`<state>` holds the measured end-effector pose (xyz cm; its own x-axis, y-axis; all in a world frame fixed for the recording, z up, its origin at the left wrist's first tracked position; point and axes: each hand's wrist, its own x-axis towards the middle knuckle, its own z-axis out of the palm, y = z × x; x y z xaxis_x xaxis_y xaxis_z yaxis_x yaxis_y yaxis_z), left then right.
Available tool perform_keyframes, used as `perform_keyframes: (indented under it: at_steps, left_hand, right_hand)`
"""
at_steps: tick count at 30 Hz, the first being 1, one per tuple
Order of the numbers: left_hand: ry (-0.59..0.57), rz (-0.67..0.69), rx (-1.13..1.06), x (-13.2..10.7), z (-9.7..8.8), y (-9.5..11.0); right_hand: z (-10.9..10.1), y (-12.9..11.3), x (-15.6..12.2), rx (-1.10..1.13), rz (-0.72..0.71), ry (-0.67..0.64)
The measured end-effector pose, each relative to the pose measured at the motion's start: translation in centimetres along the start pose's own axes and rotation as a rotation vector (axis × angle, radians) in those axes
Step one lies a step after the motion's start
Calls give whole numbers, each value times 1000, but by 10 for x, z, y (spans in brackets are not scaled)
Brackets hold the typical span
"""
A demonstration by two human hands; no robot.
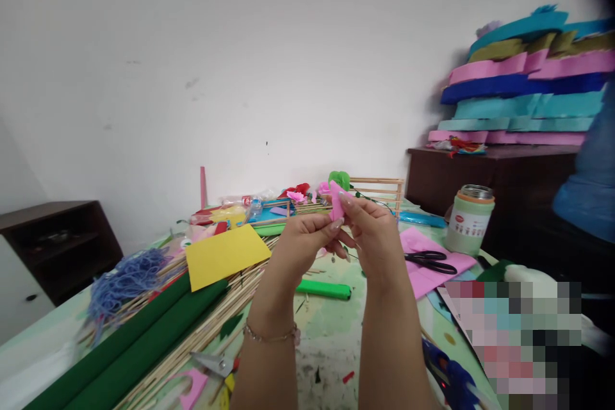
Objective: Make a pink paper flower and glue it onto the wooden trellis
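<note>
Nearest the camera, small scissors (216,364) lie on the table (331,333) beside a spread of bamboo sticks (211,320) and two green paper rolls (134,339); all of it lies flat and off to the left. Above the table both forearms rise, the left wrist wearing a bracelet (271,335). The left hand (307,240) and right hand (372,230) meet in the air, each closed in a fingertip pinch on one small pink paper piece (336,202). It stands upright between them, clear of the table. A thin scrap like that probably needs nails and fingertips rather than a full grasp, and lifting it keeps it in plain sight. Under the hands lies a green stick (323,289). To the left is a yellow sheet (223,255) near blue yarn (127,278); to the right, black scissors (430,262) rest on a pink sheet (423,278), handy for the right hand. Beyond stand a pale jar (468,219) and a wooden rack (379,189), then coloured paper (523,83) stacked on a dark cabinet (480,173) at the wall
</note>
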<state>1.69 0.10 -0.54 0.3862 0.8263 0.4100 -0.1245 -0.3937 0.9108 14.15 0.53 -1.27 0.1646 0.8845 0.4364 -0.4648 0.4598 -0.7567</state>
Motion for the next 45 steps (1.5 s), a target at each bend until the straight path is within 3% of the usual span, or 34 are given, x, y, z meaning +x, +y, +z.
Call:
perform_keyframes:
  at_steps: [4, 11, 21, 24, 28, 30, 32, 34, 37, 41, 45]
  left_hand:
    - [63, 4, -25, 0, 2, 1]
    - [185, 101, -71, 1, 6, 5]
    - [181, 163, 93, 0, 5, 5]
    - [245, 304, 340, 1, 4, 3]
    - [386, 622, 961, 1, -1, -3]
    - [409, 695, 1189, 2, -3, -7]
    - [397, 721, 1283, 4, -3, -9]
    - [375, 732, 1232, 5, -2, -10]
    - [338, 695, 909, 4, 2, -8]
    - [375, 434, 263, 2, 4, -1]
    - [399, 250, 2, 0, -1, 4]
  right_hand:
    - [9, -2, -3, 25, -21, 71]
    - [9, -1, -1, 55, -62, 63]
    - [4, 6, 4, 71, -176, 138]
    - [7, 4, 3, 64, -172, 147]
    - [10, -1, 0, -170, -52, 120]
    - [10, -2, 0, -292, -7, 125]
    - [11, 0, 0, -332, -15, 142]
    - [11, 3, 1, -303, -54, 153]
    - [10, 4, 1, -210, -97, 165]
    - [11, -1, -3, -92, -123, 74]
    - [18, -3, -6, -20, -130, -67]
